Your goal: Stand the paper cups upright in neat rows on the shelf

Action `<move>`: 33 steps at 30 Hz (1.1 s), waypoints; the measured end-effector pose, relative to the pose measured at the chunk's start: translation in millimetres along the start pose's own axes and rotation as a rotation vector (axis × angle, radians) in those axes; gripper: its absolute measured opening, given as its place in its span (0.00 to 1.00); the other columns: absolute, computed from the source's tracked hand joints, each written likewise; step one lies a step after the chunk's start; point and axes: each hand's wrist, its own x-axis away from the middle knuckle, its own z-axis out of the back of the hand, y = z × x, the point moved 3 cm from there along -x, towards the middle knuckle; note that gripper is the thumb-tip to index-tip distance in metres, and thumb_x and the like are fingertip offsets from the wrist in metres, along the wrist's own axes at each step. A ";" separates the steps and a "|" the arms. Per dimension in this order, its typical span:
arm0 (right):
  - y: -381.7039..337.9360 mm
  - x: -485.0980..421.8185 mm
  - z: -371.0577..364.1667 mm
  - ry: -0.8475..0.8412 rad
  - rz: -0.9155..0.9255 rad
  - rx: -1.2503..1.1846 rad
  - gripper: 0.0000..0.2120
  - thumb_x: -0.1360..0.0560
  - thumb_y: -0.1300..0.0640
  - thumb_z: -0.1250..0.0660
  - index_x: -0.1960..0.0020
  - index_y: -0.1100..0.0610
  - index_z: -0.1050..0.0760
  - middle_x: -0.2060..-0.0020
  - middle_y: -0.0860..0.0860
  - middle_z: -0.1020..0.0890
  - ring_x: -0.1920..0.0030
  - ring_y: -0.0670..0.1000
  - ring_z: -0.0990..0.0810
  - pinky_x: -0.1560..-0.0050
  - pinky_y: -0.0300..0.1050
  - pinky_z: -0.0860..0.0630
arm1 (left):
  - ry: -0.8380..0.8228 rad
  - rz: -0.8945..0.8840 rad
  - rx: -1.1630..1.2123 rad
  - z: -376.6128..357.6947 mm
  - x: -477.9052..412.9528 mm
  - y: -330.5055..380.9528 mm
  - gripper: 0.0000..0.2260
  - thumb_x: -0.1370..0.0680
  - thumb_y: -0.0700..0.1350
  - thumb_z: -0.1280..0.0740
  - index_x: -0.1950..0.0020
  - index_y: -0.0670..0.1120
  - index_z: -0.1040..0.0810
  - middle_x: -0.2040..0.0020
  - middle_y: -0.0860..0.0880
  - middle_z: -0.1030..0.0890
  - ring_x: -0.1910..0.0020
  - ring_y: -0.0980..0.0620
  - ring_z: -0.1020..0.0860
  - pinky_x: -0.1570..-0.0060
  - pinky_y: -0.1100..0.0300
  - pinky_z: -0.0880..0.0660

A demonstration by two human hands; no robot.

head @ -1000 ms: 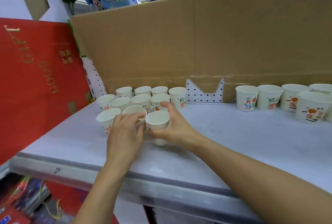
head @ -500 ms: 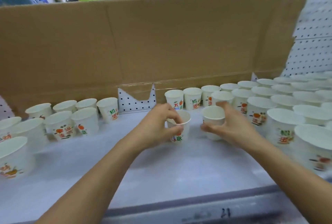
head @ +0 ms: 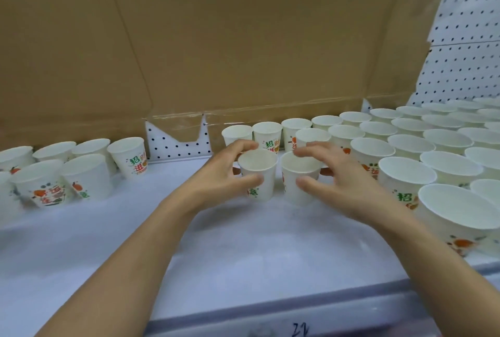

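Observation:
Two white printed paper cups stand upright side by side at the middle of the white shelf. My left hand grips the left cup, thumb on its front wall and fingers over its far rim. My right hand holds the right cup the same way, with its fingers more spread. Both cups sit just in front of the back row of cups. Whether their bases touch the shelf I cannot tell.
Several rows of upright cups fill the shelf's right side, and a smaller group stands at the left. A cardboard sheet lines the back. Pegboard shows at the right. The shelf's grey front edge runs below.
My hands carried two cups from the left group across to the right group. Since half a second ago the two cups have come closer together, near the back row.

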 end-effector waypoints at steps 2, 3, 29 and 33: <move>-2.9 -5.6 -2.8 0.010 -0.025 0.061 0.17 0.26 0.50 0.31 0.38 0.47 0.25 0.35 0.47 0.30 0.42 0.46 0.26 0.38 0.43 0.28 | 0.056 0.044 0.008 -2.9 -3.0 -1.2 0.24 0.28 0.53 0.26 0.33 0.57 0.28 0.36 0.59 0.27 0.44 0.60 0.24 0.45 0.63 0.25; -4.8 -9.2 -3.5 0.028 -0.052 0.088 0.17 0.27 0.48 0.30 0.39 0.48 0.24 0.36 0.47 0.29 0.46 0.47 0.25 0.41 0.44 0.27 | 0.101 0.058 -0.002 -3.0 -4.7 -2.1 0.25 0.29 0.54 0.25 0.34 0.56 0.26 0.37 0.58 0.26 0.46 0.60 0.23 0.48 0.65 0.26; -13.6 -52.1 -4.9 0.013 0.006 0.199 0.05 0.27 0.51 0.30 0.60 0.49 0.22 0.50 0.47 0.23 0.52 0.49 0.25 0.54 0.44 0.28 | 0.250 0.152 -0.039 25.9 -20.9 -4.5 0.03 0.28 0.48 0.25 0.60 0.50 0.15 0.39 0.55 0.23 0.52 0.64 0.27 0.57 0.71 0.35; -14.6 -66.7 -9.9 0.059 0.015 0.338 0.04 0.24 0.50 0.33 0.57 0.48 0.22 0.50 0.48 0.22 0.53 0.50 0.24 0.56 0.46 0.27 | 0.309 0.132 -0.028 24.6 -27.6 -8.1 0.07 0.30 0.51 0.23 0.61 0.48 0.16 0.46 0.52 0.21 0.51 0.55 0.23 0.54 0.65 0.28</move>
